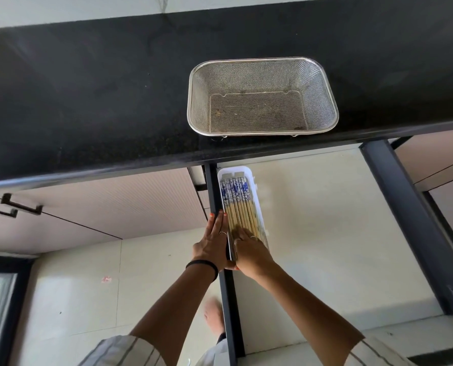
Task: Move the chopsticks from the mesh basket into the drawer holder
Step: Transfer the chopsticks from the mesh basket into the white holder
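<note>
The metal mesh basket (262, 97) stands on the black counter with no chopsticks in it. Below, in the pulled-out drawer, a white holder (257, 196) contains several chopsticks (239, 207) with blue-and-white tops and bamboo shafts, lying side by side. My right hand (251, 253) lies on the near ends of the chopsticks, fingers spread flat. My left hand (214, 241) presses flat against the drawer's dark left side wall, just outside the holder, fingers extended. Neither hand grips anything.
The black counter (88, 101) spans the upper view, its front edge overhanging the drawer. The drawer's dark side rails (410, 223) frame a pale bottom. Cabinet fronts with a black handle (16, 207) are at the left. A tiled floor lies below.
</note>
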